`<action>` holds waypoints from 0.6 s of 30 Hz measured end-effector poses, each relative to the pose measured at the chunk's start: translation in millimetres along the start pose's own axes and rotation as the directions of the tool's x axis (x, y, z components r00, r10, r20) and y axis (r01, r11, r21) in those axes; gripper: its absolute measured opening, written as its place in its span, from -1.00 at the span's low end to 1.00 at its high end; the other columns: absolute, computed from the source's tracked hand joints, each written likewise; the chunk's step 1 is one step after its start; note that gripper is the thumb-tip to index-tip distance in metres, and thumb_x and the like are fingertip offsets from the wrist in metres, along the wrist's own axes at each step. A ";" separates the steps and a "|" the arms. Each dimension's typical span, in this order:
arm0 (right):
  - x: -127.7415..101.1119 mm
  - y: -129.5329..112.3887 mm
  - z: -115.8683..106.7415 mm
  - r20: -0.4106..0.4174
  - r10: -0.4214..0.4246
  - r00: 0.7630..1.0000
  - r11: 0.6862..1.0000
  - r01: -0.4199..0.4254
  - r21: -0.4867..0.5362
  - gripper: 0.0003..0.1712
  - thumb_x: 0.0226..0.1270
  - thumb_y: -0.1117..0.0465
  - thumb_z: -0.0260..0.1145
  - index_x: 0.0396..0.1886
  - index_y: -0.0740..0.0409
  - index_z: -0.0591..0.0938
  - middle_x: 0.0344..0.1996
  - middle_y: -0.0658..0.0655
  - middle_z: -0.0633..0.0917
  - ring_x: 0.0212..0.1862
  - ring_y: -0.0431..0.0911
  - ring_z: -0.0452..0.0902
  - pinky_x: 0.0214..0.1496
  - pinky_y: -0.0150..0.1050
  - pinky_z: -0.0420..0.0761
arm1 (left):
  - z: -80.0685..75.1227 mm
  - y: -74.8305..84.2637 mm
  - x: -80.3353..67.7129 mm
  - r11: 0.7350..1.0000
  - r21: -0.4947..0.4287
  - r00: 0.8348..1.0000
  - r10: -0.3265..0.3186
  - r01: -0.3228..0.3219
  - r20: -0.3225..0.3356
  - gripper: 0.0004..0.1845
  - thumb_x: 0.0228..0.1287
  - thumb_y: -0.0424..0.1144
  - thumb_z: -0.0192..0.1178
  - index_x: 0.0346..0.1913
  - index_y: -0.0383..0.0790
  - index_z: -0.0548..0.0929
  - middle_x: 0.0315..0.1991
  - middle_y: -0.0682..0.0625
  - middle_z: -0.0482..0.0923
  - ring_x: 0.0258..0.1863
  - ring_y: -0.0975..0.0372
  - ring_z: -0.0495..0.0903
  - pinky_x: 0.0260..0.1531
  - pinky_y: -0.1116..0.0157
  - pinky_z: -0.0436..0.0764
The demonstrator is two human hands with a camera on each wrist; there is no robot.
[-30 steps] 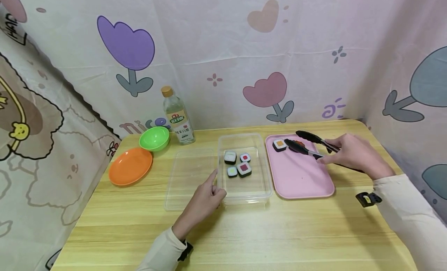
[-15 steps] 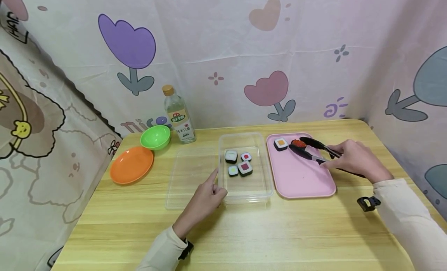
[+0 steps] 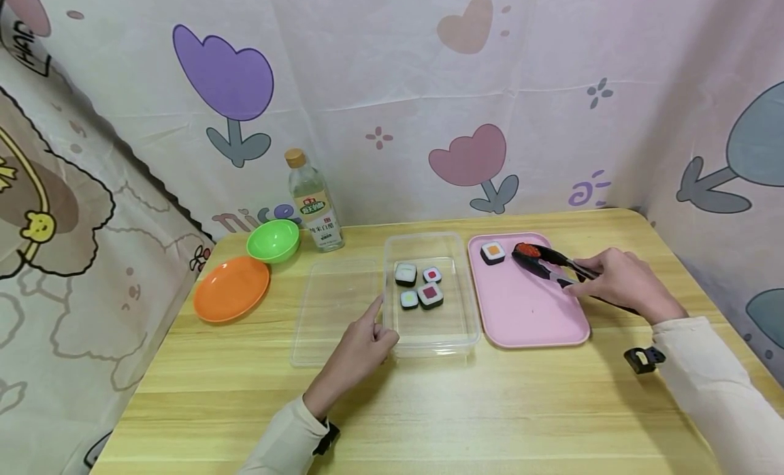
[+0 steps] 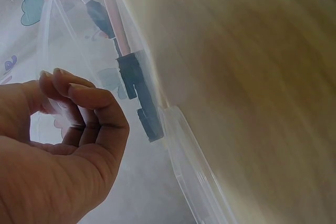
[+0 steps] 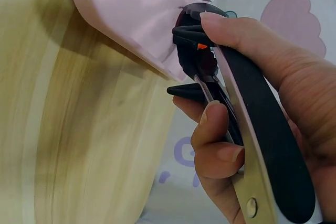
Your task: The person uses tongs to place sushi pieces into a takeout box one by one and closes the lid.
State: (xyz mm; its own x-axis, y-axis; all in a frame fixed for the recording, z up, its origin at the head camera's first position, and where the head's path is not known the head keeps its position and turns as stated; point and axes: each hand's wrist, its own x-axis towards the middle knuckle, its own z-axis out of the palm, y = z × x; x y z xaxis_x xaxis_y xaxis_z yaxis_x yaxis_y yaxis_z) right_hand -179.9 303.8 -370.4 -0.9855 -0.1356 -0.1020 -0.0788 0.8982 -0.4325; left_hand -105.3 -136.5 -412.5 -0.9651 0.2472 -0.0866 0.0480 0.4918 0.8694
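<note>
My right hand grips a pair of black-tipped tongs. The tongs' tips lie on both sides of a red-topped sushi piece at the back of the pink tray. In the right wrist view, the tongs sit between thumb and fingers, and black tips hide most of the piece. An orange-centred sushi piece rests left of it on the tray. My left hand has its index finger extended at the left wall of a clear container; its other fingers curl loosely, holding nothing.
Several sushi pieces lie in the clear container. Left of it is a flat clear lid. Further left are an orange plate, a green bowl and a glass bottle. A printed cloth hangs behind the table.
The tongs' tips have drawn together around the red-topped sushi piece after moving slightly right and down. The left hand has stayed by the container.
</note>
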 end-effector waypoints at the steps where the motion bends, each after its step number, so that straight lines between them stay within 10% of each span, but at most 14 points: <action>1: -0.1 0.1 0.0 -0.002 -0.001 1.000 1.000 0.001 0.000 -0.06 -0.06 -0.19 0.62 0.20 0.37 0.62 -0.05 0.39 0.71 -0.27 0.09 0.44 -0.30 -0.14 0.33 | 0.0 0.0 0.1 1.000 0.000 1.000 0.000 0.000 0.001 -0.14 0.29 -0.29 0.06 0.62 -0.25 -0.02 -0.69 0.15 0.31 -0.71 0.32 0.19 -0.64 0.39 0.22; 18: -6.3 -2.9 -21.9 -0.028 -0.028 0.999 1.000 0.028 -0.005 -0.04 0.00 -0.24 0.58 0.23 0.38 0.60 -0.21 0.33 0.75 -0.32 0.01 0.43 -0.30 -0.14 0.38 | 0.2 0.3 0.3 1.000 0.000 1.000 -0.006 0.006 -0.002 -0.15 0.29 -0.30 0.05 0.62 -0.27 -0.01 -0.69 0.15 0.29 -0.70 0.33 0.18 -0.63 0.38 0.23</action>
State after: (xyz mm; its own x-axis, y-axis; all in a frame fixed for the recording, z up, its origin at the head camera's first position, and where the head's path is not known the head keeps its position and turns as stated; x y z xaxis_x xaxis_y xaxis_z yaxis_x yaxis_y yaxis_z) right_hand -176.7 311.3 -348.8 -0.9866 -0.1494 -0.0649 -0.1074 0.8962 -0.4304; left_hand -105.5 -136.1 -412.4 -0.9658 0.2428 -0.0913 0.0420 0.4934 0.8688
